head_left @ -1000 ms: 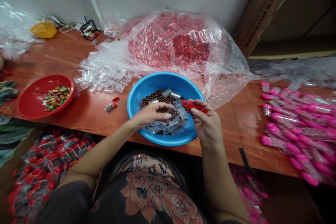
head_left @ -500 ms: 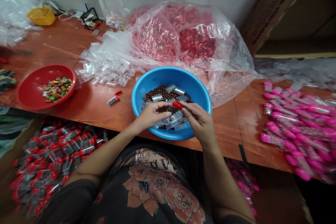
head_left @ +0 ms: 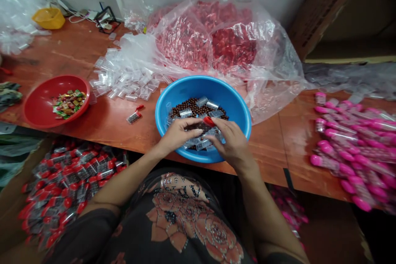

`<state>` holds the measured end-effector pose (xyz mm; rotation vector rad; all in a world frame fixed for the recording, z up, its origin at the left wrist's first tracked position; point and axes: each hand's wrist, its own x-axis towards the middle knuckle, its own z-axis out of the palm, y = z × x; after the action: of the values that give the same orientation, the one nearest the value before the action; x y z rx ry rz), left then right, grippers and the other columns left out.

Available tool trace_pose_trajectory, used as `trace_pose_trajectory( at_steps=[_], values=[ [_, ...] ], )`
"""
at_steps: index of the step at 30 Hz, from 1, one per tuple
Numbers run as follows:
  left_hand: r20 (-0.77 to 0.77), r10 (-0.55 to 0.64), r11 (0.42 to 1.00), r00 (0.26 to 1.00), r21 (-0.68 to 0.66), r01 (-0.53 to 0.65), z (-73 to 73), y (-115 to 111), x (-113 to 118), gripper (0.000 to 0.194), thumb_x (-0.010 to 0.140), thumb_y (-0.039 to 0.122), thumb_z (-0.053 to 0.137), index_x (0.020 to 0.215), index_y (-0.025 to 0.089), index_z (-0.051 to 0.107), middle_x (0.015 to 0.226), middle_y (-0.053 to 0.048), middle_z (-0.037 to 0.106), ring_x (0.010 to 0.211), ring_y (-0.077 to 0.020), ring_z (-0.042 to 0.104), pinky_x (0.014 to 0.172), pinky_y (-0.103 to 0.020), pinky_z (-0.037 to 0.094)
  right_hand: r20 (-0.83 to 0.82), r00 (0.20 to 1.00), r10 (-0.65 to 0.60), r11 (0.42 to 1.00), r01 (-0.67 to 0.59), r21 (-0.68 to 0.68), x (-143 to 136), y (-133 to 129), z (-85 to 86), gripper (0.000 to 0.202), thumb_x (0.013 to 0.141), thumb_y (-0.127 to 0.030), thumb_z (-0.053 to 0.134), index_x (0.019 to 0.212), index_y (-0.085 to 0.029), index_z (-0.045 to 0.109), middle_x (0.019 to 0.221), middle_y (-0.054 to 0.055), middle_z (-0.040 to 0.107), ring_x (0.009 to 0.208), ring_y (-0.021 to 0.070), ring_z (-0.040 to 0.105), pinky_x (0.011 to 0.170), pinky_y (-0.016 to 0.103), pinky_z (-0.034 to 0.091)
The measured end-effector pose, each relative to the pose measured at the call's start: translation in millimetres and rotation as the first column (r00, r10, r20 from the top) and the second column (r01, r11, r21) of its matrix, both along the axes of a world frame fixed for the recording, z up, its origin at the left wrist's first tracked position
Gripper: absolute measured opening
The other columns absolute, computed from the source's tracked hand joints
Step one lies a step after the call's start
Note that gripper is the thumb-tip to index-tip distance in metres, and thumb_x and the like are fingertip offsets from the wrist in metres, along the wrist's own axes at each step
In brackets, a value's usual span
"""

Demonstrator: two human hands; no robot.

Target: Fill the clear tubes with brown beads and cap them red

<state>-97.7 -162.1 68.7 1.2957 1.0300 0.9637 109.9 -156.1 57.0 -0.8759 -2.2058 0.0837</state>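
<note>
Over the blue basin, my left hand pinches a small clear tube that is mostly hidden by the fingers. A red cap shows at the tube's right end. My right hand has its fingertips against this cap, while its thumb stands apart below. Inside the basin lie small brown balls and several clear tubes. On the table left of the basin rests a filled tube with its red cap flipped open.
A red bowl of wrapped sweets stands left. Clear empty tubes and a plastic bag of red pieces lie behind the basin. Pink-capped tubes are heaped right. Below left, a box holds red-capped tubes.
My right thumb has come away from the red cap, and the right fingers have opened out. The left hand keeps its pinch in nearly the same place.
</note>
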Motion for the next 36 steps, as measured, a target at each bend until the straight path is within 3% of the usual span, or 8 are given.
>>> trace_pose_trajectory(
  at_steps=[6, 10, 18, 20, 23, 26, 30, 36],
  values=[
    [0.248, 0.103, 0.989, 0.963, -0.124, -0.074, 3.0, -4.2, 18.6, 0.042, 0.082, 0.045, 0.071, 0.113, 0.016, 0.068, 0.11, -0.008, 0.073, 0.101, -0.0195, 0.068, 0.095, -0.035, 0.051, -0.029, 0.998, -0.061, 0.998, 0.061, -0.007, -14.0, -4.0, -3.0, 0.072, 0.083, -0.033, 0.072, 0.144, -0.017, 0.038, 0.119, 0.018, 0.063, 0.111, 0.0297, 0.063, 0.09, 0.048, 0.058],
    [0.348, 0.223, 0.931, 0.911, -0.353, -0.093, 3.7, -6.5, 37.3, 0.057, 0.092, 0.064, 0.046, 0.119, 0.016, 0.061, 0.076, -0.005, 0.068, 0.063, -0.0143, 0.064, 0.058, -0.026, 0.051, -0.028, 0.999, -0.019, 1.0, 0.019, -0.012, -19.7, -7.0, -1.2, 0.069, 0.079, -0.034, 0.074, 0.137, -0.015, 0.043, 0.122, 0.02, 0.061, 0.115, 0.0313, 0.061, 0.092, 0.049, 0.057],
    [0.345, 0.286, 0.91, 0.894, -0.389, -0.141, 5.1, -7.7, 46.3, 0.048, 0.094, 0.054, 0.043, 0.126, 0.02, 0.056, 0.052, 0.004, 0.052, 0.037, -0.0092, 0.044, 0.039, -0.021, 0.036, -0.103, 0.995, -0.001, 0.988, -0.015, -0.154, -21.9, -13.0, -2.2, 0.065, 0.077, -0.03, 0.075, 0.135, -0.021, 0.047, 0.123, 0.016, 0.063, 0.113, 0.0289, 0.063, 0.094, 0.048, 0.055],
    [0.358, 0.291, 0.908, 0.887, -0.396, -0.138, 6.9, -7.7, 43.1, 0.048, 0.094, 0.052, 0.041, 0.127, 0.02, 0.055, 0.054, 0.004, 0.054, 0.039, -0.0092, 0.045, 0.042, -0.021, 0.038, -0.175, 0.983, -0.052, 0.922, -0.02, -0.386, -17.0, -12.9, -2.1, 0.066, 0.075, -0.034, 0.078, 0.133, -0.022, 0.049, 0.117, 0.012, 0.067, 0.103, 0.0257, 0.067, 0.087, 0.044, 0.057],
    [0.364, 0.275, 0.912, 0.89, -0.392, -0.122, 10.0, -8.3, 38.6, 0.05, 0.095, 0.052, 0.04, 0.129, 0.017, 0.052, 0.055, 0.004, 0.055, 0.041, -0.0092, 0.046, 0.044, -0.021, 0.042, -0.347, 0.898, -0.27, 0.709, -0.058, -0.703, -10.8, -12.7, -0.2, 0.044, 0.076, -0.042, 0.077, 0.111, -0.021, 0.062, 0.089, 0.003, 0.071, 0.073, 0.0174, 0.066, 0.067, 0.033, 0.057],
    [0.361, 0.219, 0.914, 0.907, -0.402, -0.06, 10.7, -9.1, 37.1, 0.056, 0.095, 0.056, 0.04, 0.133, 0.016, 0.048, 0.054, 0.004, 0.054, 0.039, -0.0096, 0.044, 0.042, -0.022, 0.043, -0.487, 0.74, -0.464, 0.597, -0.144, -0.789, -11.6, -14.8, 2.8, 0.027, 0.077, -0.039, 0.076, 0.096, -0.021, 0.069, 0.077, -0.001, 0.069, 0.064, 0.0132, 0.063, 0.063, 0.03, 0.055],
    [0.323, 0.169, 0.911, 0.931, -0.412, -0.022, 8.0, -9.2, 39.9, 0.07, 0.093, 0.071, 0.032, 0.135, 0.017, 0.048, 0.054, 0.003, 0.054, 0.039, -0.0099, 0.045, 0.041, -0.022, 0.041, -0.555, 0.666, -0.498, 0.667, -0.114, -0.736, -17.6, -20.5, 3.6, 0.04, 0.083, -0.037, 0.072, 0.12, -0.026, 0.066, 0.099, 0.002, 0.074, 0.085, 0.018, 0.07, 0.084, 0.039, 0.058],
    [0.302, 0.114, 0.905, 0.946, -0.424, 0.026, 6.3, -9.5, 45.1, 0.075, 0.09, 0.077, 0.023, 0.123, 0.019, 0.058, 0.057, 0.001, 0.055, 0.044, -0.0105, 0.05, 0.043, -0.021, 0.039, -0.147, 0.986, -0.075, 0.917, 0.011, -0.398, -17.4, -25.6, 0.2, 0.083, 0.08, -0.044, 0.074, 0.151, -0.027, 0.034, 0.137, 0.013, 0.06, 0.123, 0.0312, 0.058, 0.102, 0.053, 0.049]
  ],
)
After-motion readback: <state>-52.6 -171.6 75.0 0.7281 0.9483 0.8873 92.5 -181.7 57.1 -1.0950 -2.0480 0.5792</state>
